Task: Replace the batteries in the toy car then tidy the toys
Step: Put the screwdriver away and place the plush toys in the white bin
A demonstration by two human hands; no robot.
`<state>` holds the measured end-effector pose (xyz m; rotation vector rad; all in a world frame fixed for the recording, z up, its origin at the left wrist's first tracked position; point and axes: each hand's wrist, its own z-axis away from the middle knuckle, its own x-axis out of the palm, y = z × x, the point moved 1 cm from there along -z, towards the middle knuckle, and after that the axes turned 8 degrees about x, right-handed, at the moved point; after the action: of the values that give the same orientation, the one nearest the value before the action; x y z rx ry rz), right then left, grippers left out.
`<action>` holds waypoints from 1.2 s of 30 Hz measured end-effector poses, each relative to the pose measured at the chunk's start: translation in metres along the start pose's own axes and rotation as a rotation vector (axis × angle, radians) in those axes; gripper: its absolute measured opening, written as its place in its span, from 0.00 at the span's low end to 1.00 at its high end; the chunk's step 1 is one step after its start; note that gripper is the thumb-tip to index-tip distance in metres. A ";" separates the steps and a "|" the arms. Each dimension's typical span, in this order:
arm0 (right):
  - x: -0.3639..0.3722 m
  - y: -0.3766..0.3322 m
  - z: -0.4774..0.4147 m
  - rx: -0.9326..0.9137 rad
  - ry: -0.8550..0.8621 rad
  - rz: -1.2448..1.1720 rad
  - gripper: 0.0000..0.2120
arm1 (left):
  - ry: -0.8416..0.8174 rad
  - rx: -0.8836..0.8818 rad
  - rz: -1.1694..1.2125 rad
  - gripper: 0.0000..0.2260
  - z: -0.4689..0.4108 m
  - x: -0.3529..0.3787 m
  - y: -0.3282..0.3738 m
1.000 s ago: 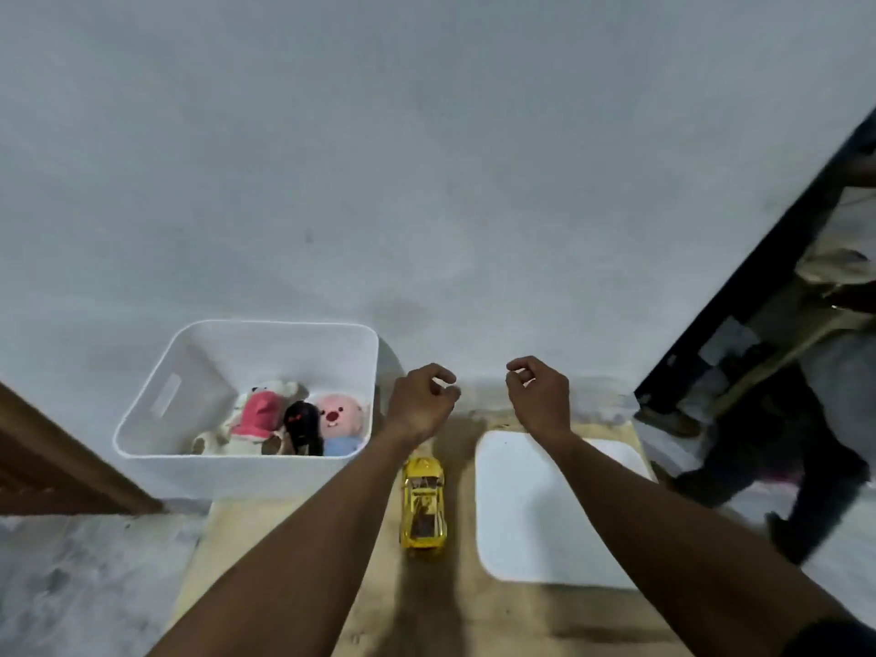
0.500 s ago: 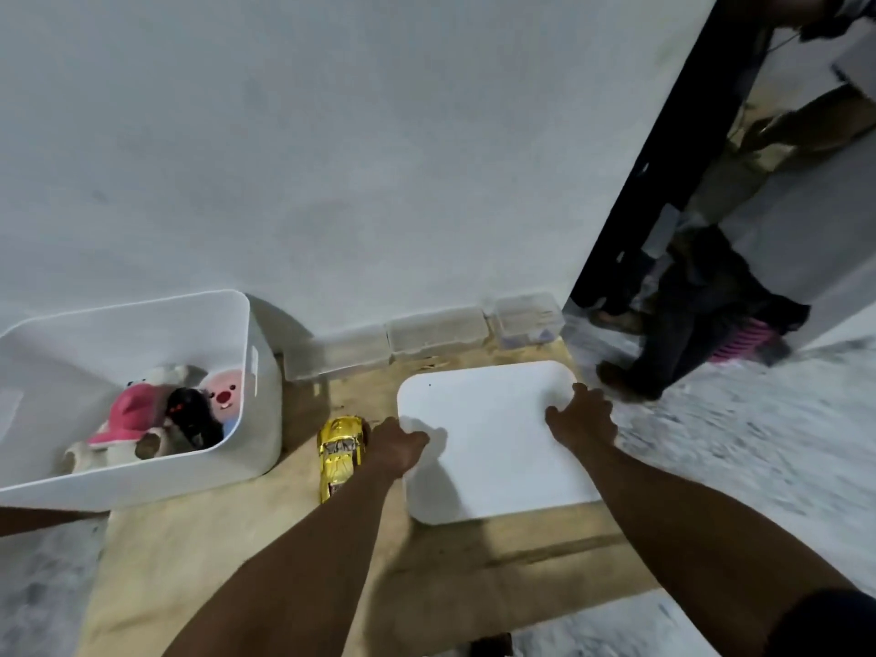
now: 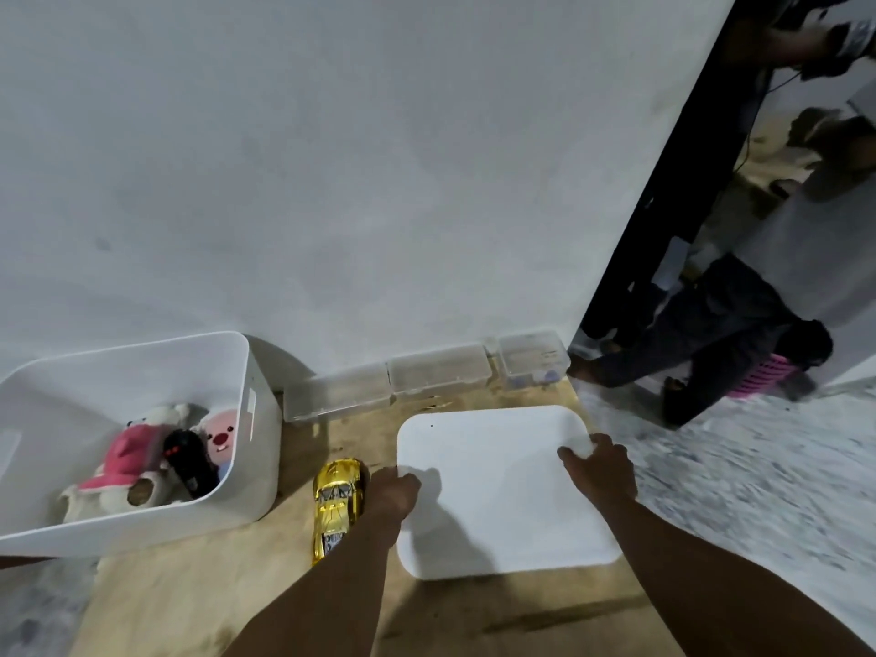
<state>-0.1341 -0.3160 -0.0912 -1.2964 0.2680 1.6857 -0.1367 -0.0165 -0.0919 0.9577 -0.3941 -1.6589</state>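
A shiny yellow toy car (image 3: 336,502) lies on the wooden table, nose toward the wall. Right of it sits a flat white lid (image 3: 497,486). My left hand (image 3: 393,495) grips the lid's left edge, just beside the car. My right hand (image 3: 599,467) grips the lid's right edge near its far corner. A white bin (image 3: 256,448) at the left holds plush toys (image 3: 156,452): a pink-capped one, a black one and a pink-faced one.
Three small clear plastic boxes (image 3: 438,372) line the wall behind the lid. The wooden table (image 3: 199,590) ends at the right near the lid. A person (image 3: 711,334) crouches on the floor at the right, beyond a dark door frame.
My hands dropped from in front of the wall onto the lid's two edges. The view swung right and down, bringing the clear boxes into sight.
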 end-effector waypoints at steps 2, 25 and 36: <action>-0.006 0.000 0.002 -0.011 0.017 -0.035 0.30 | 0.016 0.044 -0.008 0.16 0.004 -0.007 0.006; -0.045 -0.246 0.172 -0.470 0.189 -0.446 0.28 | 0.665 0.523 -0.109 0.09 0.055 -0.297 0.115; 0.060 -0.349 0.284 -0.682 -0.222 -0.178 0.20 | 0.764 0.263 -0.178 0.12 0.058 -0.473 0.030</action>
<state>-0.0398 0.0847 0.0997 -1.5325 -0.5880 1.8115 -0.1399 0.3971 0.1459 1.7685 -0.0015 -1.2803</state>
